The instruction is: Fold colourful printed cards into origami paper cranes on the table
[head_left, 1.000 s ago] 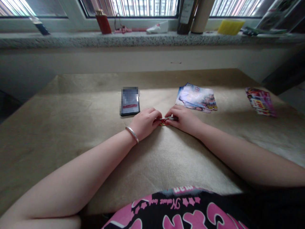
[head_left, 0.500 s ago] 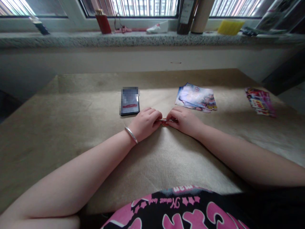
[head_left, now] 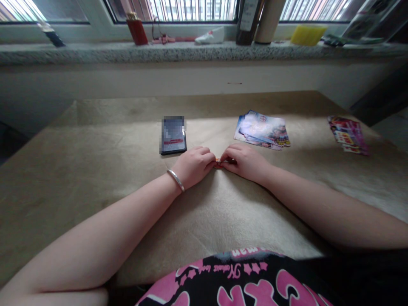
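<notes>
My left hand (head_left: 196, 166), a silver bangle at its wrist, pinches one end of a small reddish-orange printed piece (head_left: 218, 163), perhaps folded paper. The other end is pinched by my right hand (head_left: 242, 159). Only a short stretch shows between the fingertips; my fingers cover the rest. Both hands rest low over the table, close together. Beyond my left hand lies a dark phone (head_left: 173, 135), its screen blurred out. Past my right hand is a fanned pile of pale blue and purple printed sheets (head_left: 263, 129).
Red and pink printed packets or cards (head_left: 348, 135) lie near the right edge of the table (head_left: 95, 140). Along the granite windowsill (head_left: 178, 53) stand a red bottle (head_left: 137, 29), a dark bottle (head_left: 250, 21), a beige cylinder (head_left: 269, 21) and a yellow sponge-like block (head_left: 308, 35).
My hands have shifted very slightly, the right one a little left and down, narrowing the visible stretch of the reddish piece. Both keep their pinch; the phone and sheets stay put.
</notes>
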Demonstrator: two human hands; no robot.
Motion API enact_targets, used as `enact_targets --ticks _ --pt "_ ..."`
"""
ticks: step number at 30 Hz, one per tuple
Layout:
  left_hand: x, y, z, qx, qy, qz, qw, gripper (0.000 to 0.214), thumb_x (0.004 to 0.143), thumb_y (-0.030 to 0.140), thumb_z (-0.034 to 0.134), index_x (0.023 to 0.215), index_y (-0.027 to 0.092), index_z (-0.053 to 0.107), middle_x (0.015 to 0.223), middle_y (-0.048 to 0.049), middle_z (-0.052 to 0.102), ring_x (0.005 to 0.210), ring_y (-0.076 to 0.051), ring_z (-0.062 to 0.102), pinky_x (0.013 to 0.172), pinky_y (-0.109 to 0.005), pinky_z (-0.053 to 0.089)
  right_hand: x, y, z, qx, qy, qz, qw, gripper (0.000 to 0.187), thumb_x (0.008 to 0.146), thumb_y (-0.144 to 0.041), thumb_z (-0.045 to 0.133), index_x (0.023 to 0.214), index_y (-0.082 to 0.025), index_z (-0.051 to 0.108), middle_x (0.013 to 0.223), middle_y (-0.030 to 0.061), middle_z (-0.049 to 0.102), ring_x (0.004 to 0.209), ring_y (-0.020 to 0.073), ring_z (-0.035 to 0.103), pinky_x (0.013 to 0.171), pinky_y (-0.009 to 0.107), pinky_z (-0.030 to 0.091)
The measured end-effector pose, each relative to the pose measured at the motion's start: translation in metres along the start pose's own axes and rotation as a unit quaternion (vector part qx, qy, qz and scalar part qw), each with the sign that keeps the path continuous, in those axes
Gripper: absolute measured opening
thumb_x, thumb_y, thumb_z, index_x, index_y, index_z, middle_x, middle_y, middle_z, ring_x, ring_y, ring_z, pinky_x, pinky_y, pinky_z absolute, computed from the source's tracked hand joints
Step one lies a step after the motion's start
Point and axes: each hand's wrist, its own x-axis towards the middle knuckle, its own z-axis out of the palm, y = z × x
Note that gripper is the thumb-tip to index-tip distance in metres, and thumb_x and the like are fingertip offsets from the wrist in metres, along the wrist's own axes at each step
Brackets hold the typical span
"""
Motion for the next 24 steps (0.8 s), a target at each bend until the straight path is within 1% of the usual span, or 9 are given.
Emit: enact_targets --ticks 5,9,13,16,19,24 --pt "-0.0017 0.0003 -0.0039 0.019 -0.013 0.01 1.0 0.02 0.089 0.022 0.048 0.075 0.014 0.06 0.076 -0.004 0.059 0.071 -0.015 0.053 0.066 -0.026 0.043 -0.0034 0.0024 -0.0033 -0.017 -0.011 -0.02 1.0 0.01 0.082 -0.019 0.057 0.075 -0.015 0.062 0.075 0.0058 0.061 0.071 0.016 0.053 0.066 0.027 0.04" --pt "-0.0026 -0.0015 -0.0039 0.02 -0.012 0.018 1.0 0.019 0.088 0.022 0.049 0.074 0.015 0.059 0.075 -0.0037 0.058 0.07 -0.015 0.052 0.064 -0.025 0.042 -0.0039 0.0017 -0.0033 -0.019 -0.004 -0.026 0.999 0.011 0.082 -0.018 0.055 0.074 -0.016 0.062 0.074 0.006 0.061 0.07 0.016 0.053 0.065 0.027 0.04" --pt "-0.0024 -0.0045 -0.0003 0.002 -0.004 0.021 1.0 0.014 0.085 0.021 0.052 0.077 0.015 0.062 0.076 -0.0034 0.059 0.071 -0.015 0.053 0.066 -0.025 0.042 -0.0022 -0.0018 -0.0015 -0.015 -0.009 -0.012 1.0 0.009 0.082 -0.022 0.057 0.08 -0.016 0.063 0.078 0.0062 0.062 0.073 0.0168 0.054 0.067 0.027 0.04" --pt "-0.0019 -0.0063 0.0015 -0.016 0.002 0.023 1.0 0.016 0.087 0.023 0.052 0.08 0.015 0.064 0.078 -0.0037 0.061 0.073 -0.015 0.054 0.068 -0.025 0.043 -0.0012 -0.0039 0.0001 -0.017 -0.013 0.003 1.0 0.011 0.083 -0.024 0.056 0.082 -0.017 0.064 0.081 0.0062 0.062 0.077 0.0176 0.055 0.068 0.028 0.04" --pt "-0.0013 -0.007 0.0021 -0.03 0.003 0.018 0.999 0.017 0.087 0.024 0.053 0.078 0.015 0.064 0.078 -0.0038 0.061 0.073 -0.015 0.055 0.067 -0.025 0.043 -0.0011 -0.0035 0.0012 -0.012 -0.015 0.03 0.999 0.01 0.082 -0.024 0.057 0.077 -0.017 0.062 0.079 0.0052 0.061 0.075 0.0168 0.053 0.066 0.027 0.039" --pt "-0.0007 -0.0064 0.0022 -0.044 0.005 0.007 0.999 0.014 0.084 0.02 0.055 0.073 0.014 0.062 0.075 -0.0031 0.059 0.07 -0.014 0.054 0.065 -0.024 0.043 -0.0028 0.0013 0.0 0.007 -0.014 0.055 0.998 0.006 0.077 -0.02 0.058 0.071 -0.018 0.06 0.074 0.0031 0.059 0.072 0.0151 0.052 0.062 0.025 0.038"
